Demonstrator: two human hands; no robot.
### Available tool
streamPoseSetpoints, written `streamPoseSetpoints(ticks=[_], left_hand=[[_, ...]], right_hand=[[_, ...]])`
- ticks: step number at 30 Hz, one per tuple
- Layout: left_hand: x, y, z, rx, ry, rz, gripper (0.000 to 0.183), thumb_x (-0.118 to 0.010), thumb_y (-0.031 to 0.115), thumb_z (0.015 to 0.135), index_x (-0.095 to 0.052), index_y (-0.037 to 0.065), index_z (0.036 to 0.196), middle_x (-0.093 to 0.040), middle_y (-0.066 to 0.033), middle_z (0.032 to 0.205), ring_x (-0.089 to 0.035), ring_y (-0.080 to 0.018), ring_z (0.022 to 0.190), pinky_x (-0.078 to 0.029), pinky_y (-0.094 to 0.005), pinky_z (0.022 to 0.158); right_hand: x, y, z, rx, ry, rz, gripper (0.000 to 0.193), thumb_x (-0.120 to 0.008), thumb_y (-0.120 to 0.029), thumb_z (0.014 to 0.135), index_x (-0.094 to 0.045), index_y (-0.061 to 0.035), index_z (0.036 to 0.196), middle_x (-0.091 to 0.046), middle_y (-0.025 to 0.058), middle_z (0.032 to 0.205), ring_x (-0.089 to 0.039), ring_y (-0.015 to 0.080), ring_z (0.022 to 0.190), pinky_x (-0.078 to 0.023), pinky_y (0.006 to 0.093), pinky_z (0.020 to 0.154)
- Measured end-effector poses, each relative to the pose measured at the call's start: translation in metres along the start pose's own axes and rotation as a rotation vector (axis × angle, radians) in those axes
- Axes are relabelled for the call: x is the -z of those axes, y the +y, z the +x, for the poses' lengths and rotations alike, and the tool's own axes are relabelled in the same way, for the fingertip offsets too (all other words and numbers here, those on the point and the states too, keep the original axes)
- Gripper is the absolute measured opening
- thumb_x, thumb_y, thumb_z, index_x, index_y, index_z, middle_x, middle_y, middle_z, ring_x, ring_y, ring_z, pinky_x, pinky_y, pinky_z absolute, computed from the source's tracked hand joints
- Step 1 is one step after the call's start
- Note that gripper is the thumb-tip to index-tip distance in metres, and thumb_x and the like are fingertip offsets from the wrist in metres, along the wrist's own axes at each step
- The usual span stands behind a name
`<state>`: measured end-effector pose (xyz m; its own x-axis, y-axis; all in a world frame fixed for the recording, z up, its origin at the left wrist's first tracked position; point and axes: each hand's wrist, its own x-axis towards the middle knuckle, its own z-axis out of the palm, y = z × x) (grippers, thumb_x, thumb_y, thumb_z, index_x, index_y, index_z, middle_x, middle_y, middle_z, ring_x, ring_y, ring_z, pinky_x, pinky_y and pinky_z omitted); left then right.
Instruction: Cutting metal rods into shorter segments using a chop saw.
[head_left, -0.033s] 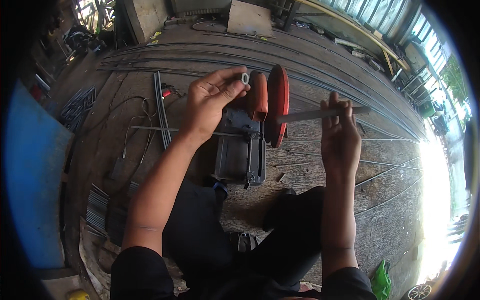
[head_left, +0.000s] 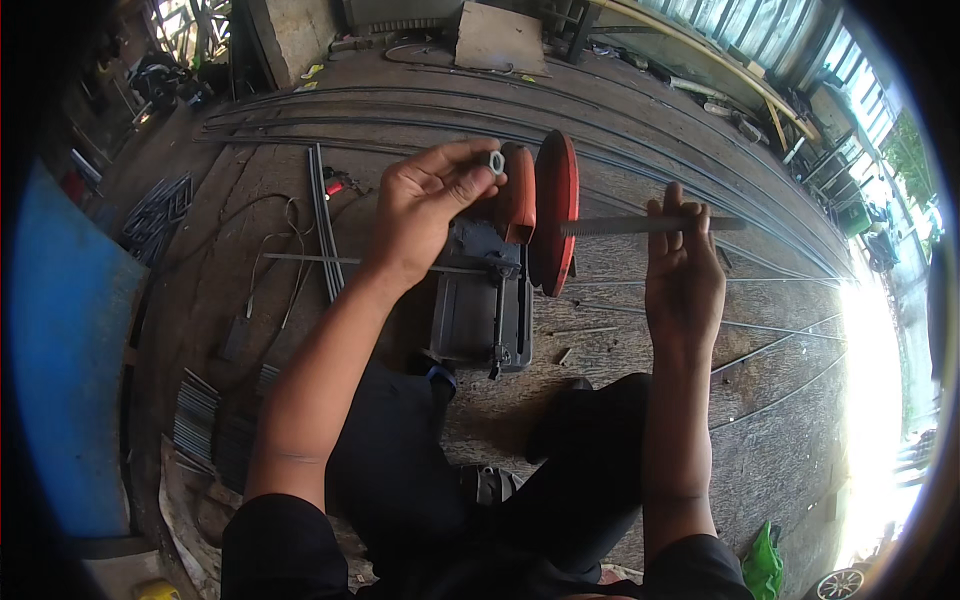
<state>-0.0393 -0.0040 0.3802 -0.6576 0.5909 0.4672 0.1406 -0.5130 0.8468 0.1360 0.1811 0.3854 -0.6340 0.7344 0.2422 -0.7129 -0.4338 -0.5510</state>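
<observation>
My left hand (head_left: 425,205) is raised and pinches a grey hex nut (head_left: 496,162) between thumb and fingers. In my right hand (head_left: 683,265) a grey threaded rod (head_left: 605,227) lies nearly level, gripped by the fingers. Its left end reaches in front of or against the large red disc (head_left: 566,215); I cannot tell whether they touch. Left of the disc is a curved orange guard (head_left: 519,200), part of a dark cut-off machine (head_left: 462,310) on the floor between my hands and my legs. The nut hangs just left of the guard.
Long thin metal rods (head_left: 400,125) run across the floor behind the machine. A thin bar (head_left: 300,256) crosses the machine's clamp. Cut rods (head_left: 193,420) are piled at left, near a blue panel (head_left: 70,350). A green bag (head_left: 765,565) lies at lower right.
My left hand with the nut has shifted slightly right. My right hand and the rod have also moved a little to the right, and the rod's threads look sharper.
</observation>
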Motion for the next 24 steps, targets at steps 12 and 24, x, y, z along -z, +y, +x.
streamPoseSetpoints(ticks=[12, 24], left_hand=[[-0.04, 0.002, -0.015, -0.14, -0.146, 0.091, 0.03, -0.068, -0.006, 0.079, -0.064, -0.002, 0.109, -0.065, -0.0104, 0.107, -0.063, -0.0147, 0.097, -0.056, -0.0272, 0.085], [-0.042, 0.002, -0.015, -0.191, -0.135, 0.144, 0.028, -0.07, -0.002, 0.08, -0.066, -0.001, 0.108, -0.064, -0.0099, 0.109, -0.058, -0.0143, 0.108, -0.051, -0.0266, 0.092]], right_hand=[[-0.01, -0.006, -0.01, 0.1, -0.067, 0.109, 0.008, -0.048, -0.004, 0.096, -0.052, 0.001, 0.099, -0.059, 0.0097, 0.104, -0.049, 0.0242, 0.123, -0.04, 0.0388, 0.109], [-0.013, -0.008, -0.012, 0.209, -0.109, -0.002, 0.011, -0.047, -0.011, 0.098, -0.047, -0.0048, 0.107, -0.057, 0.0099, 0.107, -0.052, 0.0286, 0.12, -0.047, 0.0405, 0.102]])
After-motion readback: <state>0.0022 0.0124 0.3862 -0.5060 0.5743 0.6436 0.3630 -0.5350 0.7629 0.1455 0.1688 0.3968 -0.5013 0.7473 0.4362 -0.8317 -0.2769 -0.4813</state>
